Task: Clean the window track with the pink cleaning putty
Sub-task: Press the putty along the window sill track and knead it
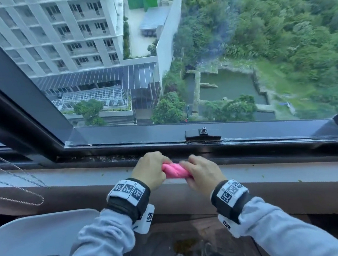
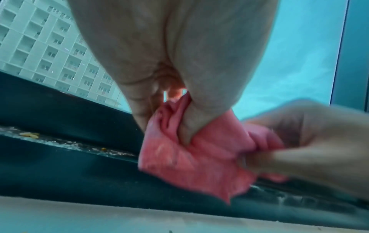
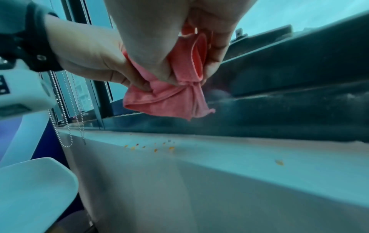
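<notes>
The pink cleaning putty (image 1: 175, 171) is a soft, crumpled, twisted mass stretched between both hands just above the windowsill, in front of the dark window track (image 1: 105, 158). My left hand (image 1: 151, 168) grips its left end with curled fingers. My right hand (image 1: 197, 170) pinches its right end. In the left wrist view the putty (image 2: 189, 157) hangs in folds over the track (image 2: 69, 145), where pale grit and a few yellow bits lie. In the right wrist view the putty (image 3: 169, 97) is bunched under my right hand's fingers (image 3: 211, 59). The right hand looks blurred.
A black window latch (image 1: 197, 133) sits on the frame behind the hands. Bead chains (image 1: 14, 184) hang at the left. A white chair (image 1: 40, 233) stands low on the left. Small orange crumbs (image 3: 159, 148) dot the pale sill (image 1: 271, 171).
</notes>
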